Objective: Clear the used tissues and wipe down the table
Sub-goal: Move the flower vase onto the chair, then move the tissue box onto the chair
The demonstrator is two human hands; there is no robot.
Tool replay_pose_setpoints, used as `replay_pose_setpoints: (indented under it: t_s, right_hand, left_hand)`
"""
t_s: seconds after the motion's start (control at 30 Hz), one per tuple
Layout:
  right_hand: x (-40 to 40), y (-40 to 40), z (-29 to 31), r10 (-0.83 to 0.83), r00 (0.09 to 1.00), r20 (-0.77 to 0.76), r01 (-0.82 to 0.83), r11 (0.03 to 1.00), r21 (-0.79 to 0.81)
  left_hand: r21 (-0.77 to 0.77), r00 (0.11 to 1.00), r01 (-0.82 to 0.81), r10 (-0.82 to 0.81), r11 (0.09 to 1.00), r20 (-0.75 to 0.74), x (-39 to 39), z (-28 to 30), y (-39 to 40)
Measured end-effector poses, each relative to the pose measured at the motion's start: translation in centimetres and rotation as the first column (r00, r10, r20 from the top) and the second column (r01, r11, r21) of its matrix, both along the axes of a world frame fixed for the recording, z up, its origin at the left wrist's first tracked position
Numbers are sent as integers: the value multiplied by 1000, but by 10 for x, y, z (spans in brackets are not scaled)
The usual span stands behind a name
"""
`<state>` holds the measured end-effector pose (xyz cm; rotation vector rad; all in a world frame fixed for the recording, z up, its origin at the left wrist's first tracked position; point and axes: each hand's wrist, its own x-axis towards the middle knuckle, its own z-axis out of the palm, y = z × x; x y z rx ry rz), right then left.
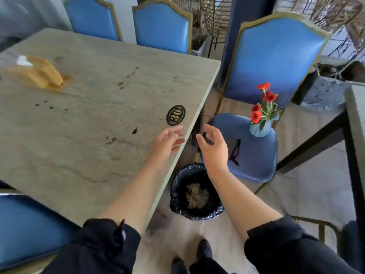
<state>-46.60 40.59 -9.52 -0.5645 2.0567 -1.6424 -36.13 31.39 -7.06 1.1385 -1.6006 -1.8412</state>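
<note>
Tissues (pixel 196 195), crumpled and brownish, sit in the round black-bagged bin (pixel 177 186) on the floor beside the worktop (pixel 88 119), whose stone-look surface has dark splotches. Both hands, left (pixel 167 140) and right (pixel 213 148), hover loosely open, holding nothing.

The table (pixel 88 119) fills the left side, with a tissue box (pixel 42 73) on its far left part and a number plate (pixel 175 115) near its right edge. Two chairs (pixel 162 26) stand behind it. A bin (pixel 195 192) sits on the floor just right of the table, crumpled tissues (pixel 196 195) inside. Beyond the bin stands another chair (pixel 254 155), with a vase of flowers (pixel 260 123) on its seat.
</note>
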Motion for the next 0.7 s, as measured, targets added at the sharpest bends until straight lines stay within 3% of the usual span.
replay_pose_setpoints:
  t_s: [0.23,0.4,0.7]
  right_hand:
    - [52,-51,38,247,967,-70,-250,967,-39]
    - [87,-91,53,380,925,-8,-378,918,-124]
    - [181,-172,82,500,860,-102,-511,845,-161]
  left_hand:
    - [3,955,-287,286,958,-76,81,41,-29]
    - [-17,867,-485,479,874,-136,129,60,-44]
    - [-68,762,-638,615,767,-201,232,102,-100]
